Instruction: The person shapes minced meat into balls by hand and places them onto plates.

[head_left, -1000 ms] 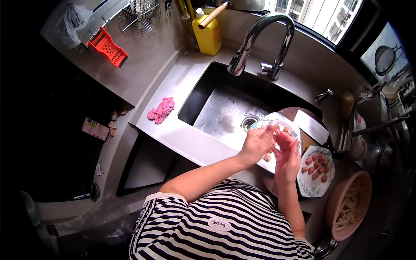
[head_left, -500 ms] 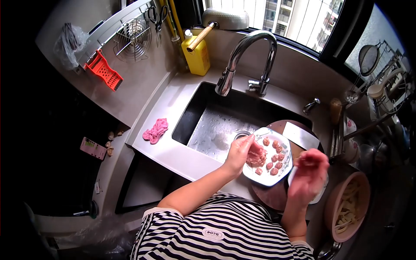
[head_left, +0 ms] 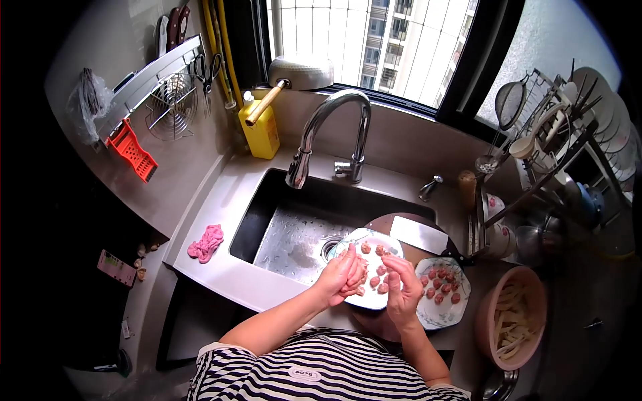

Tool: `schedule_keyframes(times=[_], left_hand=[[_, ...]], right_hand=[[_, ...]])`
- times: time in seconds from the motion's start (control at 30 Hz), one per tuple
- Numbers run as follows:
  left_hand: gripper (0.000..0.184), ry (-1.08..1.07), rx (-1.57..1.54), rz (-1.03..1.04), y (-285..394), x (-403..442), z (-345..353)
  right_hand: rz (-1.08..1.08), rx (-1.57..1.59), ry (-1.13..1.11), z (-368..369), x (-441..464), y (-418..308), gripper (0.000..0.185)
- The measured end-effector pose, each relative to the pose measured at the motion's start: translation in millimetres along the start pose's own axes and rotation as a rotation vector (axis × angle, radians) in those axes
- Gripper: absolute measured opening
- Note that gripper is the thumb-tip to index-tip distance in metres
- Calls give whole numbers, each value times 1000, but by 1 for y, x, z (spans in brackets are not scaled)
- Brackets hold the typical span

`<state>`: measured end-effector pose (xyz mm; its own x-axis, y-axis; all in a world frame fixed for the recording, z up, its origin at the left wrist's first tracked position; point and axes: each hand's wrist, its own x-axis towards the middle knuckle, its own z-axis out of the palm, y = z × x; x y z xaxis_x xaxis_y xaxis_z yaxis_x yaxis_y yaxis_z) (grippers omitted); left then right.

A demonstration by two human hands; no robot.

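Observation:
A white plate (head_left: pixel 366 297) with meatballs and some raw minced meat overlaps the sink's front right edge. My left hand (head_left: pixel 340 277) is over the plate's left side with its fingers curled closed; what lies inside them is hidden. My right hand (head_left: pixel 404 294) is at the plate's right side, thumb and fingers apart and loosely bent, with nothing visible between them. Just right of it, a second patterned plate (head_left: pixel 441 317) holds several meatballs (head_left: pixel 438 283). Under the first plate lies a round board (head_left: pixel 374 325), with a cleaver (head_left: pixel 418 234) across its far part.
Behind the sink (head_left: pixel 287 234) rises a faucet (head_left: pixel 364 127). A pink cloth (head_left: pixel 206 243) lies to its left, a yellow bottle (head_left: pixel 261 134) behind. A pink bowl (head_left: pixel 486 327) of pale strips stands at the right, below a dish rack (head_left: pixel 535 194).
The hands were together over the first plate; my right hand moved away toward the second plate, then came back beside the first. The view has shifted, showing more window and rack.

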<state>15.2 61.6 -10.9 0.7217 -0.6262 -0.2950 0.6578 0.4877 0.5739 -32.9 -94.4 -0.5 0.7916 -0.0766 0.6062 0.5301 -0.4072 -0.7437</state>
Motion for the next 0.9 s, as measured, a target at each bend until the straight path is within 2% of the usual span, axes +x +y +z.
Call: schedule_keyframes(times=[0.03,0.07,0.13,0.2,0.23,0.27,0.33,0.4,0.43,0.47,0.5,0.53,0.57,0.6,0.67,0.7,0.73,0.8,0.83,0.87,0.9], left_hand=[[56,-6,160,156,-3,4,0],[56,-10,318,314,-11,9,-2],[53,-48,670,598,-21,10,5],[48,-177,1349,1186,-17,14,14],[45,-210,1594,957,-17,2,17],[43,-229,1631,1006,-17,2,20],[40,-228,1494,1194,-14,8,16],[38,-128,1299,1049,-9,8,6],[38,-4,1259,1005,-4,4,3],[35,44,1121,996,-5,9,-6],[36,95,930,814,-8,13,-17],[38,140,738,632,-11,14,-24],[42,162,564,475,-8,11,-19],[43,168,416,360,-8,11,-20],[44,175,116,132,-11,10,-21],[45,173,58,81,-11,11,-20],[45,173,0,29,-11,11,-17],[46,170,-109,-75,-10,13,-12],[46,252,-266,-46,-14,19,-7],[46,122,-219,-22,-13,19,-16],[47,-7,-172,1,-12,19,-31]], right_hand=[[262,251,22,3,-4,-4,23],[430,432,-2,7,-11,8,32],[772,844,114,21,-20,17,41],[1021,1231,210,35,-26,26,47],[1118,1319,232,37,-29,28,45],[1216,1409,253,38,-35,31,44],[1221,1473,243,42,-38,42,40],[1228,1433,216,27,-21,31,38],[1084,1549,45,8,-24,51,35],[968,1473,128,-9,-2,19,32],[769,1266,229,-25,16,-13,30],[486,1015,357,-35,28,-41,31],[180,810,389,-47,31,-54,34],[-94,596,536,-51,31,-59,37],[-483,206,782,-42,33,-53,38],[-564,95,641,-33,28,-45,39],[-517,21,488,-16,20,-34,46],[-154,-136,-163,5,10,-39,38],[-219,-313,-346,13,7,-28,38],[-151,-159,-244,22,0,-17,34],[-106,-136,-173,21,-2,-9,33]])
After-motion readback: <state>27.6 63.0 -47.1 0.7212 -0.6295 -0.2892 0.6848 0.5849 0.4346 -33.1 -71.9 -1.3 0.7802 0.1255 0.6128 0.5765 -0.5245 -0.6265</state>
